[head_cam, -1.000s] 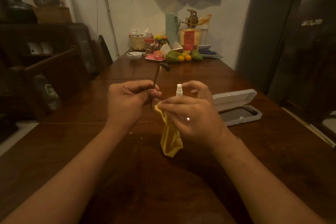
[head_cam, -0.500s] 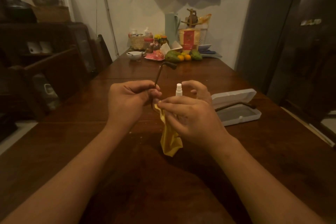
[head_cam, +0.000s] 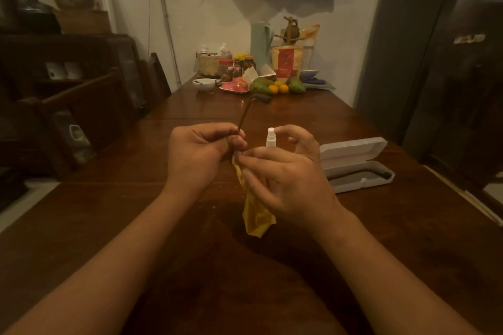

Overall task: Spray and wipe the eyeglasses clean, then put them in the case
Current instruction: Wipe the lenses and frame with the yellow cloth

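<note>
I judge I'm mid-wipe: my left hand (head_cam: 201, 153) grips the eyeglasses (head_cam: 246, 113), my right hand (head_cam: 283, 179) pinches the yellow cloth (head_cam: 255, 215), the open case (head_cam: 356, 168) waits.

The two hands meet over the tabletop (head_cam: 408, 239) at the centre of the frame, the left hand (head_cam: 200, 153) just left of the right hand (head_cam: 285, 177). From the left hand an arm of the eyeglasses (head_cam: 246, 114) rises toward the upper centre. A cloth (head_cam: 255, 215) hangs below the right hand, and a spray bottle (head_cam: 271, 138) stands up behind its fingers. The open case (head_cam: 353, 163) lies on the tabletop to the right. Jars and fruit (head_cam: 275, 87) crowd the far end, against the wall.
</note>
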A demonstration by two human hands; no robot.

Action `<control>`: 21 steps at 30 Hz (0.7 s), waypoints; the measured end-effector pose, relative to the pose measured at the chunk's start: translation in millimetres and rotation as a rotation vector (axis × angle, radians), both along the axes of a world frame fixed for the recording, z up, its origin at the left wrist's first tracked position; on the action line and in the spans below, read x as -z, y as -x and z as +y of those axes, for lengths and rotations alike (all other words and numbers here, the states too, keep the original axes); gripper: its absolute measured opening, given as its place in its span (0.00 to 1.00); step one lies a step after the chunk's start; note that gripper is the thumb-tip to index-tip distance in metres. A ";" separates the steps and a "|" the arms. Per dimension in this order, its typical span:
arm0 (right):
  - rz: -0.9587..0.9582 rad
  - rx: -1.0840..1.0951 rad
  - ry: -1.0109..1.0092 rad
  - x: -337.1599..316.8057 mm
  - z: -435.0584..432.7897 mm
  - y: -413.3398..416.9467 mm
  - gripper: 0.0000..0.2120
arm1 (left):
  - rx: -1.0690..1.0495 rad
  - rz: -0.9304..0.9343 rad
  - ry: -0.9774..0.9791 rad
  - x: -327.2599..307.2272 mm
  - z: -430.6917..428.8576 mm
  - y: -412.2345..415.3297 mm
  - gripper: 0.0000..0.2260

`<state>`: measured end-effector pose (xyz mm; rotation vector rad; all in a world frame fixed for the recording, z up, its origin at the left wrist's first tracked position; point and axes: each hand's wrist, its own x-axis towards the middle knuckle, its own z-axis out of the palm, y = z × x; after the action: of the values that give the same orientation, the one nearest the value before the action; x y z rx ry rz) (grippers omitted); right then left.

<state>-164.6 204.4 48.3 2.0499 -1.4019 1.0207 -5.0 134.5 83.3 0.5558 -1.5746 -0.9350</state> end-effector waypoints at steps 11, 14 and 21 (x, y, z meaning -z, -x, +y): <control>0.043 0.036 0.001 -1.0 -0.3 5.8 0.14 | -0.032 -0.002 0.020 -1.6 -0.1 -1.9 0.07; 0.080 0.035 0.005 0.9 -1.7 2.4 0.17 | -0.024 0.009 0.004 -0.3 0.3 -0.5 0.08; 0.048 -0.022 0.019 -2.3 -0.7 9.2 0.09 | -0.061 0.007 0.016 -1.5 -3.4 -4.5 0.09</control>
<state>-173.8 203.7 50.6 2.0671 -1.3432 0.9836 -0.5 131.2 84.8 0.5851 -1.5493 -0.8770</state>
